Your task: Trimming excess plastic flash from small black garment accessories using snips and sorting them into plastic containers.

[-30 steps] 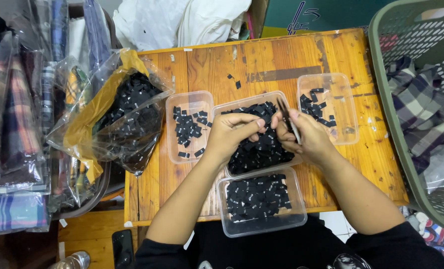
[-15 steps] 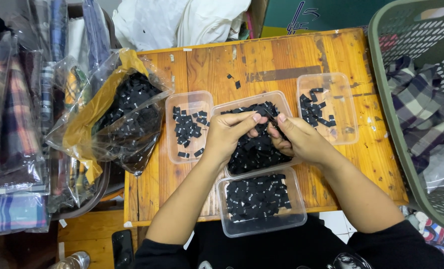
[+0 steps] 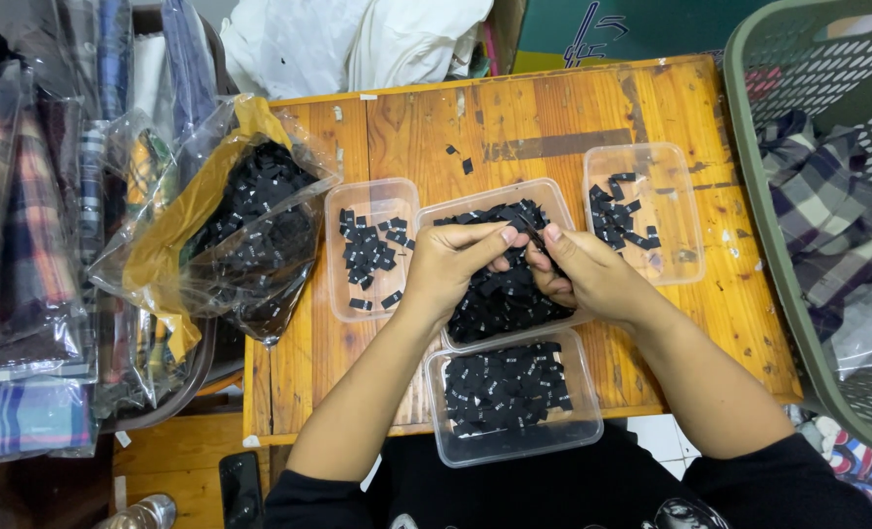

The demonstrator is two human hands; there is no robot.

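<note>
Black labels [image 3: 499, 294] fill the middle tub [image 3: 553, 196]; left hand [image 3: 450, 269] and right hand [image 3: 592, 274] pinch one label together, picking it out.

Both hands meet over the middle container [image 3: 475, 338], a clear plastic tub heaped with small black tags [image 3: 499, 299]; the left hand [image 3: 450, 269] and the right hand [image 3: 592, 276] pinch one tag between their fingertips, thumbs nearly touching; a second tub [image 3: 367, 250] with few tags stands just left of it, a third [image 3: 651, 211] towards the right edge of the wooden table [image 3: 553, 118], a fourth [image 3: 509, 392] at the near edge, partly over it; at the left edge a clear bag [image 3: 230, 230] full of tags lies half off the table; a green basket [image 3: 808, 196] with checked cloth stands beyond the right edge.
</note>
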